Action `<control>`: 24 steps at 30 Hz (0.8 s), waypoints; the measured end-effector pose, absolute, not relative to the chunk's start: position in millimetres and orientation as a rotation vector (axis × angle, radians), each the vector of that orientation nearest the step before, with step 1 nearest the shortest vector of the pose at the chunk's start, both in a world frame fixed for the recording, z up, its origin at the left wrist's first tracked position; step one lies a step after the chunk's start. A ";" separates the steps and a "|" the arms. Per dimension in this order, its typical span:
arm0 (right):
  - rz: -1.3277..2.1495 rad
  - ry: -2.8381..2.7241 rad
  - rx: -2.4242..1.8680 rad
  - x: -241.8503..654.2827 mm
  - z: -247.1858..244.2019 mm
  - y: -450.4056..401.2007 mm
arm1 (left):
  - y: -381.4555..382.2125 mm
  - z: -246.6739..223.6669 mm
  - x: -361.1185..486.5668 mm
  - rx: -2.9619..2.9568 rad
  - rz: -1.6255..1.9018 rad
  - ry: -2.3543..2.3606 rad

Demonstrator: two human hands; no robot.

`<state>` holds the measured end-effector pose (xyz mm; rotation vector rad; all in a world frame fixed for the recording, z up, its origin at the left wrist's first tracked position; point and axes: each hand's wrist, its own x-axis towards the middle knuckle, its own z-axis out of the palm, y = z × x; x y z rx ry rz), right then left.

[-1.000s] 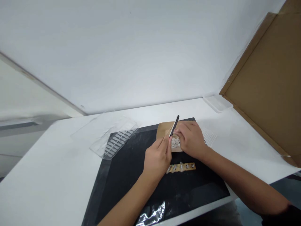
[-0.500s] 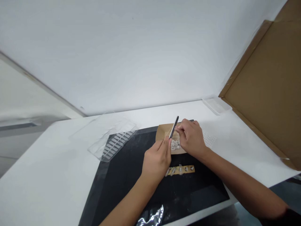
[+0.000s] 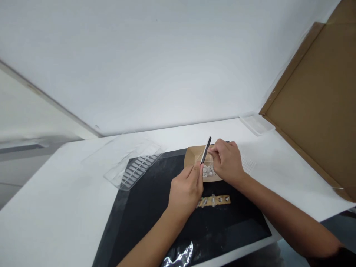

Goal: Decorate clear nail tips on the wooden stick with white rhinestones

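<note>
My left hand (image 3: 187, 185) is closed on the lower end of a slim black-and-white stick (image 3: 205, 150), which points up and slightly right. Just right of the stick, my right hand (image 3: 226, 159) has its fingers pinched together; what they hold, if anything, is too small to name. Behind and under both hands lies a brown paper tray (image 3: 190, 155) with small whitish pieces (image 3: 208, 171) in it. Nearer to me, a yellowish strip (image 3: 226, 200) carries several small clear and shiny parts, its left end partly hidden by my left hand.
A black mat (image 3: 144, 222) covers part of the white table (image 3: 55, 200). Clear plastic trays (image 3: 139, 168) overlap its back left corner. A translucent container (image 3: 258, 125) stands at the back right, beside a large cardboard piece (image 3: 314, 100). A white grid (image 3: 248, 165) lies behind my right wrist.
My right hand has shifted very slightly right, away from the stick. My left hand and the stick are almost unmoved.
</note>
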<state>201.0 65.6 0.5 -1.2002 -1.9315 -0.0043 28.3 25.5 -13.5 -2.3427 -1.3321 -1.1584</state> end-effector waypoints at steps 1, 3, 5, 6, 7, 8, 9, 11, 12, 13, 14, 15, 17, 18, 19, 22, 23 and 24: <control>0.003 -1.961 -1.182 200.9 0.5 65.5 | 25.5 -13.2 28.3 -2.343 -1.153 -1.334; 0.027 -2.019 -1.144 200.3 0.4 64.8 | 25.5 -12.6 28.4 -2.339 -1.152 -1.326; 0.021 -1.989 -1.160 199.7 0.8 64.1 | 25.3 -12.2 28.5 -2.319 -1.154 -1.320; 0.012 -1.960 -1.177 199.6 1.2 63.9 | 25.1 -12.0 28.7 -2.306 -1.151 -1.320; 0.011 -1.943 -1.182 199.8 1.6 63.8 | 24.8 -11.8 28.9 -2.295 -1.145 -1.319; 0.022 -1.950 -1.172 200.3 1.9 63.8 | 24.4 -11.7 29.1 -2.291 -1.135 -1.316; 0.042 -1.972 -1.152 201.1 2.2 63.8 | 24.0 -11.6 29.3 -2.294 -1.125 -1.314; 0.072 -1.998 -1.136 202.8 2.7 63.9 | 23.0 -11.5 29.8 -2.309 -1.114 -1.308; 0.067 -1.982 -1.152 203.5 2.9 64.0 | 22.6 -11.6 29.9 -2.312 -1.113 -1.311; 0.053 -1.956 -1.177 203.9 3.1 64.1 | 22.3 -11.6 29.9 -2.311 -1.114 -1.316; 0.043 -1.937 -1.197 204.0 3.3 64.1 | 22.2 -11.7 29.9 -2.307 -1.114 -1.325; 0.047 -1.937 -1.199 203.7 3.6 63.9 | 22.2 -11.7 29.7 -2.301 -1.115 -1.331; 0.085 -1.985 -1.154 202.4 4.0 63.3 | 22.5 -11.7 29.1 -2.295 -1.110 -1.328; 0.101 -1.999 -1.136 201.6 4.2 62.9 | 22.7 -11.7 28.9 -2.295 -1.109 -1.319; 0.101 -1.989 -1.137 200.8 4.3 62.7 | 23.0 -11.6 28.6 -2.298 -1.110 -1.309; 0.056 -1.917 -1.193 199.0 4.3 62.2 | 23.4 -11.7 28.4 -2.303 -1.134 -1.306; 0.053 -1.919 -1.202 198.5 4.3 61.9 | 23.5 -11.9 28.4 -2.311 -1.141 -1.309; 0.060 -1.935 -1.200 198.0 4.3 61.5 | 23.5 -12.2 28.4 -2.322 -1.144 -1.311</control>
